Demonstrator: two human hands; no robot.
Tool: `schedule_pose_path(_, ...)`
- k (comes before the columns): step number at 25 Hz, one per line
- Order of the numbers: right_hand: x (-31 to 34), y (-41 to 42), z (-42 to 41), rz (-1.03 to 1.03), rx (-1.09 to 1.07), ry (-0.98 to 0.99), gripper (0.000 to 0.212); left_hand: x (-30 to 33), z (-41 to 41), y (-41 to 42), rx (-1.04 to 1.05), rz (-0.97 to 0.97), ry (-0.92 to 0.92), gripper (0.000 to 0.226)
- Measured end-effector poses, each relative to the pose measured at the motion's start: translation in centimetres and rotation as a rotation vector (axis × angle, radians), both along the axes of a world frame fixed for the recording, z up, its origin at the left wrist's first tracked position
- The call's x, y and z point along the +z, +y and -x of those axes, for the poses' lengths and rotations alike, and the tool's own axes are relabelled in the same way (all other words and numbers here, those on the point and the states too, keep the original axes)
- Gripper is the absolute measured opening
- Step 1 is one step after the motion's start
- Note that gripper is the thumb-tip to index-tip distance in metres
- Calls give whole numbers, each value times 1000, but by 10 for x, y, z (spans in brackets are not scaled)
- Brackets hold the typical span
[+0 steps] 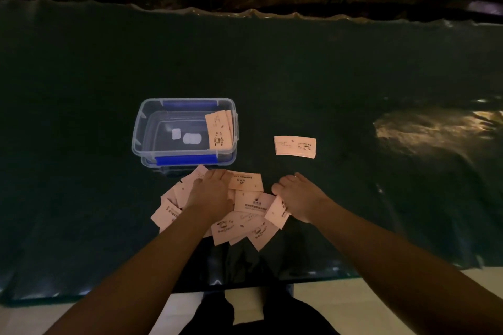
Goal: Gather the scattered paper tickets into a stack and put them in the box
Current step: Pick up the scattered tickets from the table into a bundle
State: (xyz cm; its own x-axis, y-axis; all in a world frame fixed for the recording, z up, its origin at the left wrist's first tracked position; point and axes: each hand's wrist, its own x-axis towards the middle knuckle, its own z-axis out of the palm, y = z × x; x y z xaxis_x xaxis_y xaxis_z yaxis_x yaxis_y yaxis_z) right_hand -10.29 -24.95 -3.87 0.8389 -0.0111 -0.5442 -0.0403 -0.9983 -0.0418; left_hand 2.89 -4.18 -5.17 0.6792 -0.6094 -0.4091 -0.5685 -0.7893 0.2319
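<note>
Dim scene, seen from above and looking down at two bare arms. Broad dark worktop (299, 76) under a wrinkled, shiny cover, filling most of the view; plants along the far edge.

Left of centre, a clear plastic box (136, 133) with blue latches, lid off, holding a small leaning batch of pink tickets (219, 129) against its right-hand wall, plus two pale labels on the floor of the box.

Just in front of the box, toward the person, a loose fan of scattered paper tickets (251, 202), overlapping at all angles, no shared long axis yet. Off to the right of the box, well apart from the fan, a squared-up stack (295, 145), long axis running left to right.

Left hand (211, 192) flat and spread, palm down on the left half of the fan, pressing tickets against the worktop. Right hand (295, 197) at the fan's right edge, fingers curled loosely, touching one tilted ticket; a firm hold cannot be told.

Fan between the two hands, so likely a sweeping-together step. Box straight ahead of the left hand and nearer to it; finished stack nearer the right hand.
</note>
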Motion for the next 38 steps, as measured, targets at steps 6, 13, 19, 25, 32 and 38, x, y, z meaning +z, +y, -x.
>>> schedule_pose_path(6,2,-21,30,-321,-486,81,19,-6,-13,-13,-91,-118,10,56)
schedule_pose_path(13,0,-17,46,-682,-982,-14,22,-1,-22,-31,-133,-117,21,43)
schedule_pose_path(19,-3,9,37,-990,-1453,-37,27,5,-5,-41,-160,-159,22,68)
schedule_pose_path(25,-15,28,29,-1298,-1718,-88,29,8,33,-51,22,-40,264,46)
schedule_pose_path(32,-21,25,26,-1026,-1647,-140,29,12,77,-48,51,108,398,46)
schedule_pose_path(38,-12,15,20,-892,-1419,-133,35,15,90,-31,96,134,430,37)
